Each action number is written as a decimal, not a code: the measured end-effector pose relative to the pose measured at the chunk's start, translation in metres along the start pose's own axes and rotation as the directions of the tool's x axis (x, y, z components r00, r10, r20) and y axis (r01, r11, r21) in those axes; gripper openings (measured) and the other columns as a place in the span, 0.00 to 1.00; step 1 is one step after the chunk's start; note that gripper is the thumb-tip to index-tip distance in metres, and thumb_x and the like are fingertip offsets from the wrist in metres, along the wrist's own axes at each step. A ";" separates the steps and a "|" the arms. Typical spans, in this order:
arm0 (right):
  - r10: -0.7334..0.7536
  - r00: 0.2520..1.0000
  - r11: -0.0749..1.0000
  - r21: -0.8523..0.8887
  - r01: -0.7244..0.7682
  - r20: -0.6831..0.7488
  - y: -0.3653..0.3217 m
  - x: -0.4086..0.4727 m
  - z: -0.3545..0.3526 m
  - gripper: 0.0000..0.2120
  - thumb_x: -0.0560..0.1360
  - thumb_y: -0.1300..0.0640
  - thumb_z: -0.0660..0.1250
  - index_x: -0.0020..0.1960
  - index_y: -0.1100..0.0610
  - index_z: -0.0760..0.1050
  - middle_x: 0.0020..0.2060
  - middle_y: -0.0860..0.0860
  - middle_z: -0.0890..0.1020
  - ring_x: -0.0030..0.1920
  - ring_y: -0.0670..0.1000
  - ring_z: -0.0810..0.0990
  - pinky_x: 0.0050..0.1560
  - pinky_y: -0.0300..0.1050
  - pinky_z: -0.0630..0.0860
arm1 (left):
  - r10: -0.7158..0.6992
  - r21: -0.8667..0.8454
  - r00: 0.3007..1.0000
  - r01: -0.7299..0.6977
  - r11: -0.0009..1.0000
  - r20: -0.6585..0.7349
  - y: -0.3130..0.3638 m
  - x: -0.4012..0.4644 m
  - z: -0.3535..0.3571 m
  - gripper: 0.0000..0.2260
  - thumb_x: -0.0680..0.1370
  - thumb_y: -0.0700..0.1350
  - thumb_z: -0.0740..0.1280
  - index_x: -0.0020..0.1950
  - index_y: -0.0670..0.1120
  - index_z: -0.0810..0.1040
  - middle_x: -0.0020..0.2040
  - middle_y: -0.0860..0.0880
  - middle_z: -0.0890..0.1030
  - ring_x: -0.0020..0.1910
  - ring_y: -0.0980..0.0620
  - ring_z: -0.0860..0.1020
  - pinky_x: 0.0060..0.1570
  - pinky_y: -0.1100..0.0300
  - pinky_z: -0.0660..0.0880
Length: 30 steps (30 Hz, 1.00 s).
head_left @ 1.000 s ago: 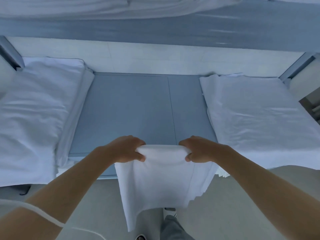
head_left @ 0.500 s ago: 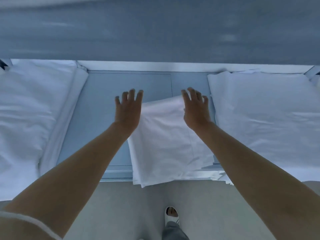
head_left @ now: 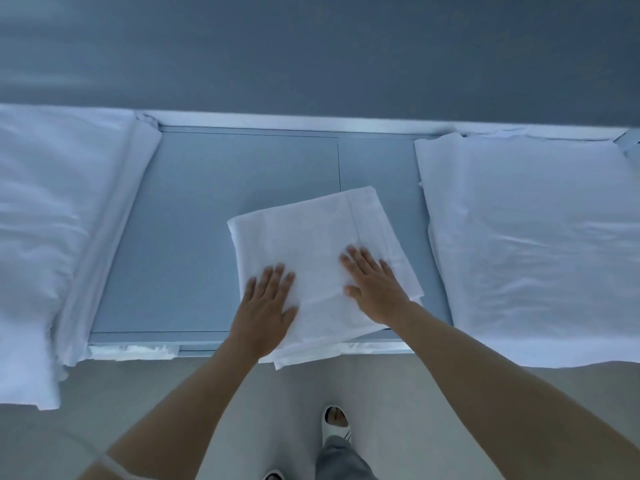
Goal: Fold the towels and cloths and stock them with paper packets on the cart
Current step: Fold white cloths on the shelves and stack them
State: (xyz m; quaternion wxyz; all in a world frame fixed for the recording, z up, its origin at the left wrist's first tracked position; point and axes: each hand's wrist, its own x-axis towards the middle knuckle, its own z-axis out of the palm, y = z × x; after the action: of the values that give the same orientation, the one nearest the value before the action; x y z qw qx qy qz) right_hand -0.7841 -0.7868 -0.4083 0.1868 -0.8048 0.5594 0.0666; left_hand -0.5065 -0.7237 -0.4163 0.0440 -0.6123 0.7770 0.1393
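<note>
While your feet and the pale floor (head_left: 433, 393) fill the nearest part of the view, the work sits just beyond them on the grey cart shelf (head_left: 194, 237). Your left hand (head_left: 266, 303) lies flat with its fingers straight and a little apart on the near left part of the folded cloth (head_left: 311, 237). Your right hand (head_left: 375, 289) lies flat in the same way on its near right part, fingers straight, palm down. Neither hand pinches anything.

That cloth is white, folded into a rough square of several layers, and turned slightly askew to the shelf. Its near edge hangs a little over the front lip, where the layers show as a stepped fringe. A hem band runs along its right side.

By my reading, this piece is folded and you are pressing it flat, so it seems all but placed. To your left lies a bulky white pile (head_left: 45, 220), and to your right a flatter white stack (head_left: 526, 244), both on the same shelf. Whether those are finished I cannot tell. No paper packets show, so that stocking seems left to do. Farthest off is a plain dark grey surface (head_left: 311, 53).
</note>
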 end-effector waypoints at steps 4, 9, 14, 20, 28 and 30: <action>-0.005 1.000 1.000 -0.029 0.006 0.013 0.005 0.012 -0.011 0.34 0.86 0.49 0.58 0.85 0.46 0.43 0.84 0.44 0.39 0.84 0.50 0.40 0.82 0.59 0.46 | 0.045 0.001 0.997 -0.046 0.999 0.059 -0.010 0.014 -0.012 0.29 0.85 0.56 0.52 0.85 0.54 0.49 0.85 0.50 0.46 0.84 0.48 0.48 0.81 0.49 0.49; 0.114 0.992 0.990 -0.078 -0.118 -0.060 -0.025 0.021 -0.015 0.34 0.83 0.64 0.53 0.85 0.51 0.45 0.84 0.49 0.43 0.84 0.58 0.43 0.81 0.66 0.46 | 0.064 0.094 0.996 -0.069 0.993 0.056 -0.035 0.013 -0.032 0.33 0.79 0.39 0.59 0.83 0.57 0.58 0.84 0.54 0.57 0.83 0.51 0.54 0.79 0.42 0.51; 0.149 0.985 0.981 0.134 -0.138 -0.082 -0.103 -0.010 0.023 0.32 0.83 0.53 0.58 0.84 0.51 0.51 0.84 0.49 0.48 0.84 0.57 0.46 0.79 0.68 0.52 | 0.095 0.090 0.989 -0.105 0.990 0.112 -0.040 0.008 -0.027 0.36 0.81 0.44 0.66 0.84 0.58 0.53 0.85 0.53 0.52 0.84 0.49 0.51 0.78 0.46 0.58; 0.055 0.994 0.990 0.136 -0.042 -0.099 -0.092 -0.027 0.042 0.30 0.85 0.53 0.55 0.85 0.46 0.48 0.84 0.46 0.43 0.84 0.52 0.41 0.81 0.65 0.46 | 0.055 0.198 0.995 -0.070 0.978 0.083 -0.026 -0.002 -0.024 0.33 0.84 0.42 0.60 0.84 0.59 0.50 0.85 0.54 0.50 0.84 0.50 0.52 0.75 0.41 0.60; -0.098 0.995 0.993 -0.071 0.098 -0.002 -0.007 -0.001 -0.001 0.34 0.85 0.56 0.58 0.84 0.39 0.46 0.84 0.43 0.42 0.84 0.51 0.43 0.81 0.61 0.48 | 0.112 0.344 0.993 -0.091 0.935 -0.041 0.053 -0.012 -0.015 0.28 0.69 0.44 0.78 0.69 0.51 0.81 0.65 0.42 0.83 0.56 0.44 0.84 0.53 0.45 0.77; -0.042 0.999 0.994 -0.101 0.042 0.001 0.006 0.008 -0.015 0.34 0.85 0.56 0.59 0.84 0.39 0.47 0.84 0.44 0.42 0.84 0.52 0.43 0.80 0.62 0.49 | 0.121 0.389 0.992 -0.096 0.916 -0.040 0.075 -0.005 -0.012 0.27 0.64 0.51 0.81 0.63 0.50 0.85 0.55 0.42 0.87 0.49 0.46 0.84 0.48 0.51 0.78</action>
State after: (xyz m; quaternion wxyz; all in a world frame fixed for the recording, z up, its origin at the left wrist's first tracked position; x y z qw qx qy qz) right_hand -0.7878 -0.8016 -0.3983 0.1469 -0.8249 0.5383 0.0903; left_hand -0.5765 -0.7063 -0.3910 0.1314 -0.5517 0.8230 -0.0335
